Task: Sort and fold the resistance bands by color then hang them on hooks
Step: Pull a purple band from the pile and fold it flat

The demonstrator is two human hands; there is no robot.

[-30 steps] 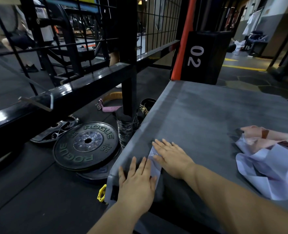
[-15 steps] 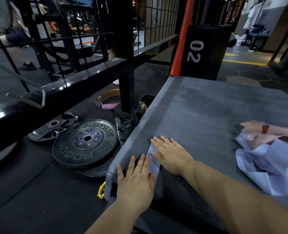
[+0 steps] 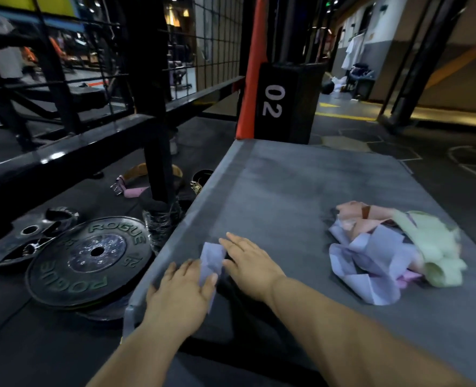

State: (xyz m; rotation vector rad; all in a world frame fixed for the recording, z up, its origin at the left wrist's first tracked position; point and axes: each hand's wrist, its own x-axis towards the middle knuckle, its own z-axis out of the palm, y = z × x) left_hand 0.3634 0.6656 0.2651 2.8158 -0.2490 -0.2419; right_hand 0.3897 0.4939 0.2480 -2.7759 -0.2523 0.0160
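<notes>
Left hand (image 3: 179, 293) flat on lavender band (image 3: 211, 261) | right hand (image 3: 249, 263) flat, pressing it | grey platform (image 3: 287, 191)

Grey padded platform (image 3: 301, 191) with one folded lilac band (image 3: 211, 256), a mixed band heap (image 3: 393, 252)

A folded lavender band (image 3: 213, 256) lies flat on the bench (image 3: 287, 191) between my left grip (image 3: 179, 294) and right grip (image 3: 252, 265), both touching it. Well to their right sits a crumpled pile (image 3: 393, 247) of lavender, pink and pale-green bands.
</notes>
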